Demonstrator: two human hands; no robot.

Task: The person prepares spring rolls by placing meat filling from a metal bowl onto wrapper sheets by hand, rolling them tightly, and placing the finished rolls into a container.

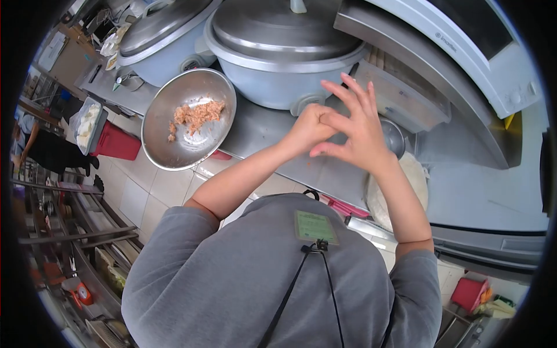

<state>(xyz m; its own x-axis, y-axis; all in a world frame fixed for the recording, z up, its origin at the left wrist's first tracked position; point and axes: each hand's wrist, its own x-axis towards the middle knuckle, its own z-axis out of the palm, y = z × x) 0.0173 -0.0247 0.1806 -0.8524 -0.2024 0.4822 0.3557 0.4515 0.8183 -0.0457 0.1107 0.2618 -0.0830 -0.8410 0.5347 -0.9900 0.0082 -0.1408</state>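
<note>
My left hand (pixel 310 124) is closed in front of the large rice cooker, its fingers curled and meeting my right hand; what they grip, if anything, is hidden. My right hand (pixel 357 124) has its fingers spread upward and its thumb apart, with no object in it. To the left of both hands, a steel bowl (pixel 159 136) stands tilted at the counter's edge with minced orange-pink filling (pixel 200 115) inside. Below my right hand, a round pale board or dough sheet (pixel 386 200) lies partly behind my forearm.
Two lidded cookers (pixel 278 75) stand along the back of the steel counter (pixel 249 130). A plastic container (pixel 406 101) sits under the curved metal shelf at right. A person in dark clothes (pixel 52 145) stands far left, near a red bin (pixel 119 141).
</note>
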